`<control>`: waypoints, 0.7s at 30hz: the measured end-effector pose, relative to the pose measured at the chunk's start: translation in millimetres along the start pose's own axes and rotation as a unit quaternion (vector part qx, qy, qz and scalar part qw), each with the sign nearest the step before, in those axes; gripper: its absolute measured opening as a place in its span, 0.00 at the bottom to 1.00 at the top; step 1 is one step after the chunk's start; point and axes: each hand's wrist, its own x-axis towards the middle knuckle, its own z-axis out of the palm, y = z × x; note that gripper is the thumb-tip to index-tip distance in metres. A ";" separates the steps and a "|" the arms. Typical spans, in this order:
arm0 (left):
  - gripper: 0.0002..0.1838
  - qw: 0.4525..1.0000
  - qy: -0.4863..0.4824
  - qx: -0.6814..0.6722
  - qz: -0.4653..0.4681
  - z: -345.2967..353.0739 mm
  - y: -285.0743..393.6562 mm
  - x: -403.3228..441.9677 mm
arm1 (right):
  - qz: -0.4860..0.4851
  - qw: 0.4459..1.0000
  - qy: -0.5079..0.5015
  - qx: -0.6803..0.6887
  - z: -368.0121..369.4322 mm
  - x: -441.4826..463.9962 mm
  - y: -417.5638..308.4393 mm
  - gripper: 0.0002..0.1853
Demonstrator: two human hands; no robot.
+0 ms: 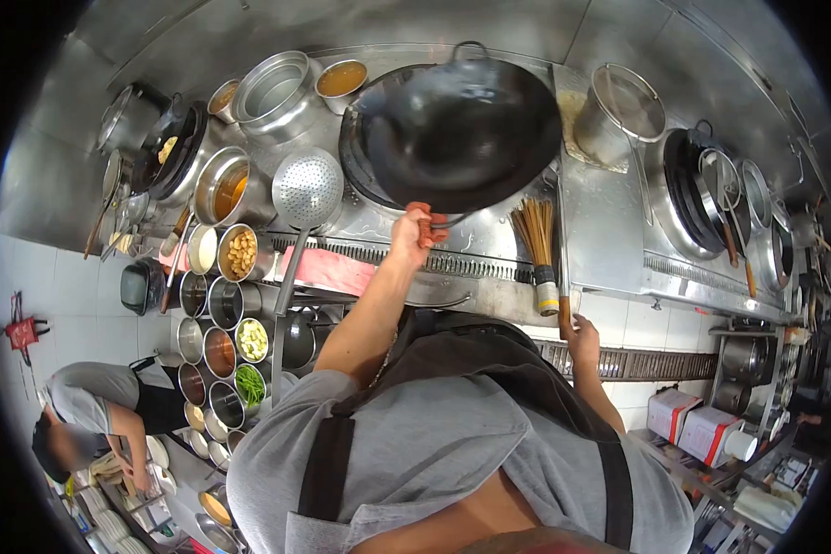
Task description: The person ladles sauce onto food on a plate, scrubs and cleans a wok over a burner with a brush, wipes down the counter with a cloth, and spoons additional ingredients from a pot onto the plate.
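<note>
My left hand (417, 234) is closed around the near loop handle of a black wok (471, 129), with a folded reddish cloth (431, 228) between palm and handle. The wok tilts over the burner ring on the left part of the range, its inside dark and shiny. At the range's front edge, my right hand (581, 340) has its fingers around the end of a wooden handle (564, 316) on a long metal shaft. That tool's head is hidden near the wok's rim. Just left of the shaft lies a bamboo wok brush (537, 245).
A perforated skimmer (308, 189) rests left of the wok, beside a pot of brown liquid (223, 189). Several ingredient tins (240, 251) stand at left. A strainer pot (623, 106) and a second wok station (692, 198) are at right. Another person (111, 397) works at lower left.
</note>
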 end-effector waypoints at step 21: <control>0.20 0.987 -0.020 0.142 0.071 -108.1 48.7 37.7 | 0.025 0.992 0.037 0.122 -29.3 96.3 -152.5 0.12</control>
